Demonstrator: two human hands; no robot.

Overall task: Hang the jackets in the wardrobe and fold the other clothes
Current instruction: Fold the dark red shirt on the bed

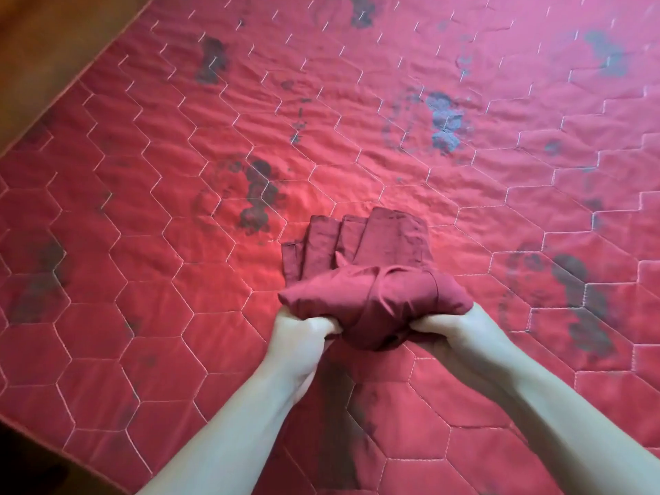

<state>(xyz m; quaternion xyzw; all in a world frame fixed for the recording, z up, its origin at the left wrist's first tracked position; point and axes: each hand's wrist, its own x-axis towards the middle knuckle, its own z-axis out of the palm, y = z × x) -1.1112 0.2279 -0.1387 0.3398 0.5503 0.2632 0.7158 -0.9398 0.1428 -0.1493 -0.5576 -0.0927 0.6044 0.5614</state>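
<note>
A dark red garment (368, 276) lies on the bed, folded into a small thick bundle with stacked layers showing at its far end. My left hand (303, 334) grips the bundle's near left corner, its fingers tucked under the cloth. My right hand (453, 330) grips the near right corner the same way. Both forearms reach in from the bottom of the view. The near edge of the bundle bulges up between the two hands.
The red quilted bedspread (178, 244) with hexagon stitching and dark flower prints fills nearly the whole view. Its piped edge (71, 83) runs along the upper left, with brown floor (43, 37) beyond. Another edge crosses the lower left corner.
</note>
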